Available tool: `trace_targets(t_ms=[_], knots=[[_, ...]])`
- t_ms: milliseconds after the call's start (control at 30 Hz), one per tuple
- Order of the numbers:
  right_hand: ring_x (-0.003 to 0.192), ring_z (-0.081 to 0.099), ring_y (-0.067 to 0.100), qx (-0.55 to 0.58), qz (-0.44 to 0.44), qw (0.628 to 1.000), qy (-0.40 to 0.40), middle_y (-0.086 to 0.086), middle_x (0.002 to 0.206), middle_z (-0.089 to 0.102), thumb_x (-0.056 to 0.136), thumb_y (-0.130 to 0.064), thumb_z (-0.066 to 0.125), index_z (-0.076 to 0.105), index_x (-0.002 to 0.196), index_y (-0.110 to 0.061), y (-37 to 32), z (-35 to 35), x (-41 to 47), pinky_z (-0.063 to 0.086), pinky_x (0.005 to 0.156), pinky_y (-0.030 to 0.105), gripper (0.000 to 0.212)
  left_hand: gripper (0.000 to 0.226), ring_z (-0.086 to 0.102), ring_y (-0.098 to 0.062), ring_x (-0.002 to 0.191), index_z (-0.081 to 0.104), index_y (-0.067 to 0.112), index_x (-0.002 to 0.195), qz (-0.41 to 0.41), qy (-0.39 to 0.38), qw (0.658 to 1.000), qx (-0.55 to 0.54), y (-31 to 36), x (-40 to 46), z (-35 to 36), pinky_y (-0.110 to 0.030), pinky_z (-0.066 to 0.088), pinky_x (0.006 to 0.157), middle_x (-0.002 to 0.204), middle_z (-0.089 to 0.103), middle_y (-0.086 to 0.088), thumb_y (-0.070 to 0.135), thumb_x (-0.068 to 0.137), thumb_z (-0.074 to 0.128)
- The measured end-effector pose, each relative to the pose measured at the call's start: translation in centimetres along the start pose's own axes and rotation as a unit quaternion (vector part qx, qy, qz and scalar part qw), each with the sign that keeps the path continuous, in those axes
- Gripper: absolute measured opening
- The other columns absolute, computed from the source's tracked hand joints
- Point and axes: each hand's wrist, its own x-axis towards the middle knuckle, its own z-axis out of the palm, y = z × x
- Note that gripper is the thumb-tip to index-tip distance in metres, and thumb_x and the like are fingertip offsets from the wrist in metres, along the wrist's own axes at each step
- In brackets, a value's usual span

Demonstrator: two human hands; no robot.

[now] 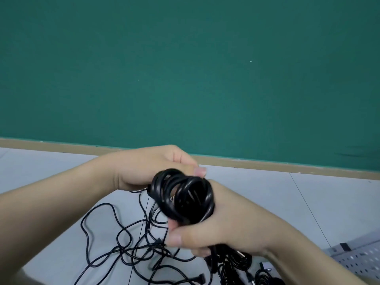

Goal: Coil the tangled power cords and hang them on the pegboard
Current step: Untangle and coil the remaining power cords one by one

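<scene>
Gripping a thick bundle of looped black power cord, both of the person's hands meet near the middle of the head view. The right hand has its fingers and thumb curled tightly round the near end of the coil. The left hand curls its fingers over the far, upper loops. Below the hands, loose tangled cords sprawl across the pale grey floor. At the near right lies a perforated grey pegboard. A green wall fills the far background.
</scene>
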Motion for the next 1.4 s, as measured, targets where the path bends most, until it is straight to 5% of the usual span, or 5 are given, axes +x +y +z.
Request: trace_targets(t_ms=[367,667,1067,1200,1400], knots=[[0.051,0.032,0.008,0.348,0.023,0.936,0.039,-0.001,0.062,0.038,0.072,-0.003,0.074,0.072,0.085,-0.007,1.7,-4.7,-0.8,0.036,0.047,0.019,0.014,0.018,0.041,-0.024,0.07,0.049,0.023,0.078,0.088,0.105,0.975,0.173,0.6,1.0,2.1,-0.031,0.039,0.065,0.077,0.04,0.0,0.015,0.093,0.057],[0.054,0.028,0.011,0.287,0.025,0.953,0.087,-0.001,0.065,0.036,0.078,0.01,0.057,0.046,0.081,-0.017,2.6,-4.9,0.0,0.033,0.05,0.022,0.029,0.052,0.059,-0.025,0.078,0.056,0.031,0.088,0.075,0.187,0.924,0.326,-0.3,1.2,2.6,-0.049,0.051,0.077,0.083,0.063,-0.006,0.076,0.092,0.032],[0.066,0.053,0.002,-0.08,0.022,0.96,0.267,-0.01,0.082,0.058,0.087,-0.006,0.064,0.049,0.109,-0.025,2.6,-2.8,0.5,0.047,0.061,0.025,0.033,0.042,0.053,0.005,0.06,0.056,0.032,0.068,0.045,0.204,0.961,0.18,0.0,0.9,5.1,-0.012,0.041,0.064,0.059,0.054,0.025,0.053,0.1,0.039],[0.077,0.062,0.001,-0.038,0.035,0.961,0.273,-0.007,0.092,0.067,0.081,-0.004,0.075,0.052,0.115,-0.021,3.2,-2.3,0.7,0.056,0.074,0.026,0.045,0.034,0.068,-0.007,0.094,0.069,0.035,0.096,0.034,0.185,0.96,0.209,-0.3,0.6,4.3,-0.036,0.054,0.091,0.096,0.073,0.013,0.065,0.094,0.054],[0.097,0.066,0.017,0.204,-0.024,0.972,0.112,0.013,0.108,0.068,0.08,-0.006,0.077,0.062,0.127,-0.006,1.6,-4.0,-1.5,0.056,0.085,0.03,0.049,0.044,0.053,0.0,0.05,0.062,0.027,0.065,0.068,0.217,0.96,0.161,1.8,-0.1,3.3,-0.015,0.042,0.055,0.053,0.057,0.018,0.061,0.09,0.05]])
